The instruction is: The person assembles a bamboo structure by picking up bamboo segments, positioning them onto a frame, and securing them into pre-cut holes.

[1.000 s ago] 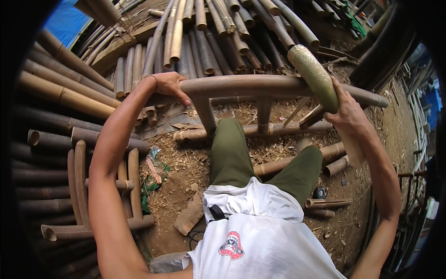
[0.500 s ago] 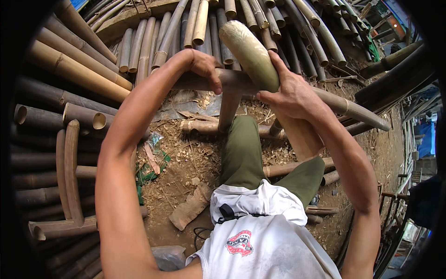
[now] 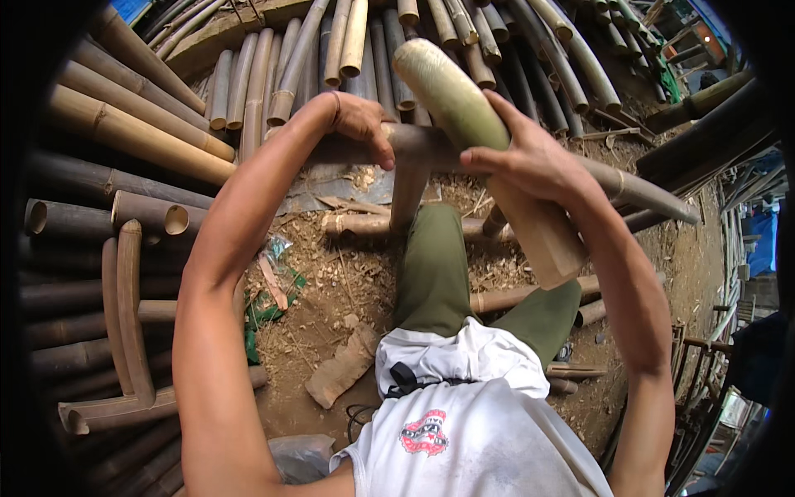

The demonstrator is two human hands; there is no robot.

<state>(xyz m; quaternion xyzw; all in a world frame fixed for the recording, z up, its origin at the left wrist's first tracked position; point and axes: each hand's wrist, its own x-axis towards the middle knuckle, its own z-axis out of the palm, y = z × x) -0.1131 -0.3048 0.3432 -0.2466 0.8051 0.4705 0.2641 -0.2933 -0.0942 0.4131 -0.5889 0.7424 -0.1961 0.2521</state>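
Observation:
My left hand [image 3: 364, 128] is wrapped around a dark bamboo pole [image 3: 426, 149] lying crosswise in front of me, thumb on the near side. An upright bamboo leg [image 3: 408, 197] meets this pole from below. In my right hand [image 3: 530, 157] is a thick wooden club [image 3: 455, 95], held at its middle above the pole. Its rounded far end is pale green; its near end is a squared, tan block over my knee. The right thumb lies across the club, and some fingers are hidden behind it. Whether the club touches the pole I cannot tell.
Stacked bamboo poles [image 3: 132, 116] fill the left side, and more cut poles [image 3: 286, 79] lie ahead. A joined bamboo frame [image 3: 132, 323] rests at lower left. Wood chips [image 3: 323, 273] and a flat wood piece [image 3: 344, 364] litter the dirt floor. Another pole [image 3: 638, 195] slants right.
My right hand has shifted slightly right with the club, whose near block end now reaches a little lower and further right. My left hand stays on the bamboo pole.

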